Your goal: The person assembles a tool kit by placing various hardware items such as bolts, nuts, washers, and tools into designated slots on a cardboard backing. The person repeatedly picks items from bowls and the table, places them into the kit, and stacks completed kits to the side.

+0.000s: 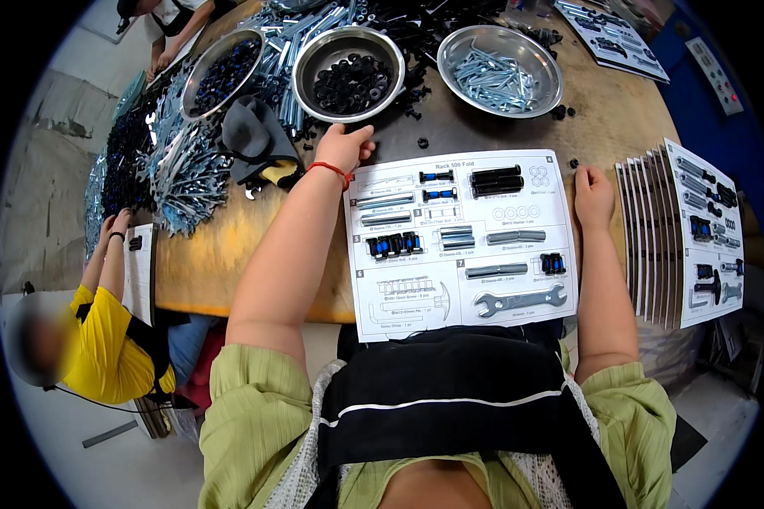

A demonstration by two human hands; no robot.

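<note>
Your card point(558, 204) lies along the counter point(624, 114)'s near edge — bolts point(395, 244), tubes point(515, 237), wrench point(520, 301) showing; outline-only spots look left to fill. Left hand point(345, 146) at the card's far-left corner, finger closure I can't tell — right hand point(595, 195)'s fingers folded together beside its right edge.

On our wooden table point(204, 276), a printed parts sheet point(450, 276) lay over the near edge, three metal bowls point(348, 41) toward the far edge, heaped wrenches point(187, 187) toward the left.
</note>
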